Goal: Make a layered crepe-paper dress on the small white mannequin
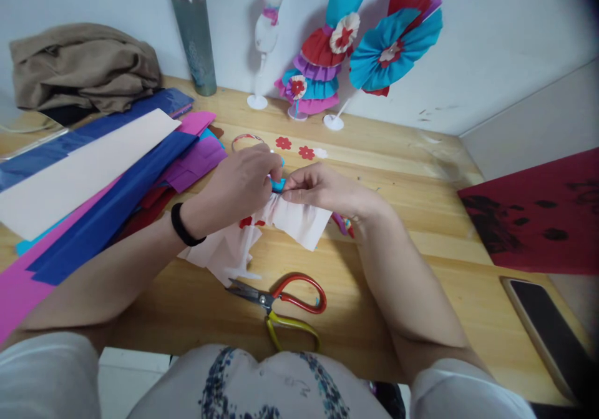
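Over the middle of the table, my left hand (238,178), with a black band at the wrist, curls its fingers at a small turquoise piece (277,186). Facing it, my right hand (322,188) pinches the gathered upper edge of a pale pink crepe paper strip (302,222). The strip's pleats fan out below the fingers. What the left fingertips grip is partly hidden. Another pale paper piece (219,250) lies under the left wrist, with a white stem beside it and a bit of red showing. Scissors (264,299) with red and yellow handles lie open nearer my body.
Coloured paper sheets (107,163) are piled at the left, beside brown cloth (84,66) and a bottle (194,44). Dressed miniature mannequins (322,63) stand along the wall. Red paper flowers (283,143) and a tape roll (247,138) lie behind my hands. A phone (543,331) is at right.
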Tool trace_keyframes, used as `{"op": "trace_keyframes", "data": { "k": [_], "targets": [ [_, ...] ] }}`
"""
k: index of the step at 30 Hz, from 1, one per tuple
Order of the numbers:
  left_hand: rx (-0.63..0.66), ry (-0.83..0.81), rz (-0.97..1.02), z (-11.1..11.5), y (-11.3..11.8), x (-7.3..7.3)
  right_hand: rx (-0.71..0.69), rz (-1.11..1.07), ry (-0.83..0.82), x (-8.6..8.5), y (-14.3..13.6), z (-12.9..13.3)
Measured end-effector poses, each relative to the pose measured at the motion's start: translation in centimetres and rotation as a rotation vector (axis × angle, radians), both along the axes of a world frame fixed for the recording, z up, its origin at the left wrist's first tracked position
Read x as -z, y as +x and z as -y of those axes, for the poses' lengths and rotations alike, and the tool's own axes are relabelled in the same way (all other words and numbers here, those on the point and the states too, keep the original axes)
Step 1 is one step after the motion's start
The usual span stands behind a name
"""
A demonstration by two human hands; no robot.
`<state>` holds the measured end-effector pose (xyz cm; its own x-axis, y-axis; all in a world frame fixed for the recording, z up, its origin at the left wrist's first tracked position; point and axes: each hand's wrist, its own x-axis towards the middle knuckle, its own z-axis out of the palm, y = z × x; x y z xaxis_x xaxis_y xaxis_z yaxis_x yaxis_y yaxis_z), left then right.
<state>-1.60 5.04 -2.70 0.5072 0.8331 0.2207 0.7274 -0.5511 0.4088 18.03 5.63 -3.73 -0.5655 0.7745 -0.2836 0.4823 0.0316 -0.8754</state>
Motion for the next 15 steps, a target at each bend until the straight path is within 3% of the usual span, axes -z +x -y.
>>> {"op": "trace_keyframes", "data": {
  "k": [7, 12, 15],
  "targets": [
    [-0.017, -0.192, 0.121, -0.6, -0.5, -1.9, 0.004, -0.047, -0.021, 0.4, -0.9, 0.1],
    [0.144, -0.193, -0.073, 0.0, -2.1, -3.8, 0.139, -0.187, -0.211, 0.5, -1.5, 0.3],
    [0.246, -0.165, -0.232, 0.7, -3.0, -3.7, 0.221, -0.257, -0.321, 0.6, -1.7, 0.5]
  ]
}}
